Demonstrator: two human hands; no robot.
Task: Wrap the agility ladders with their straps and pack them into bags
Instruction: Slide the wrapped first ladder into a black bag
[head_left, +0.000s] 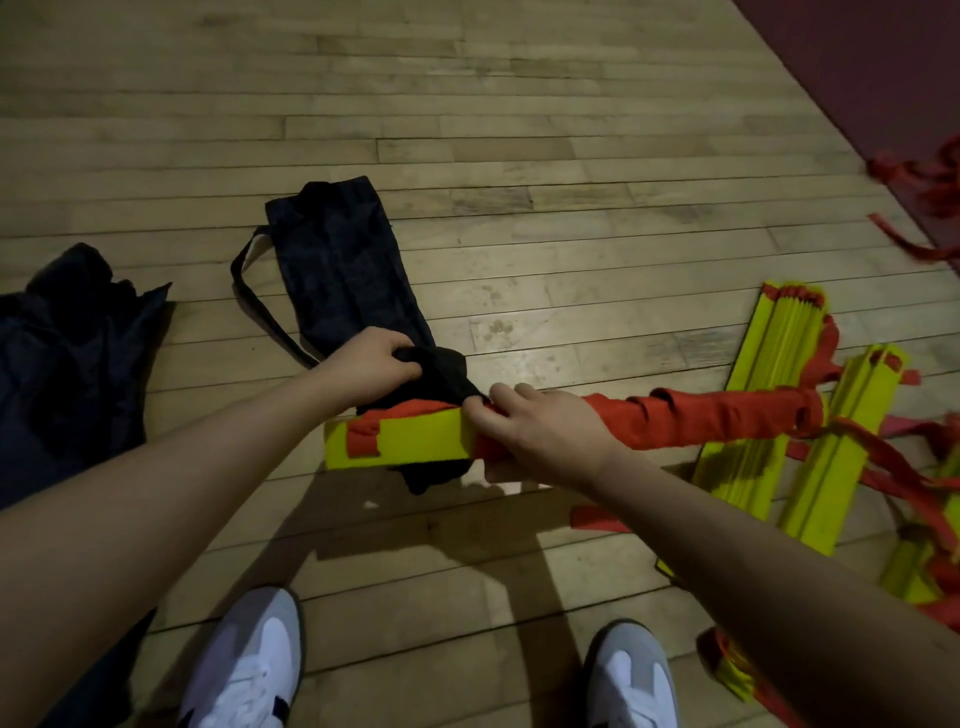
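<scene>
A bundled agility ladder (415, 439), yellow rungs wound in red strap, lies across the wooden floor in front of me. Its left end sits at the mouth of a dark bag (343, 270) that stretches away on the floor. My left hand (371, 364) grips the bag's black opening fabric above the bundle. My right hand (540, 431) grips the bundle around its red-wrapped middle, with fingertips at the bag's edge. The wrapped red length (701, 415) runs off to the right.
Loose yellow ladder stacks (769, 395) with tangled red straps (924, 182) lie at the right. Another dark bag (67, 353) is crumpled at the left. My two white and grey shoes (249, 665) stand at the bottom. A dark red mat (883, 67) borders the far right.
</scene>
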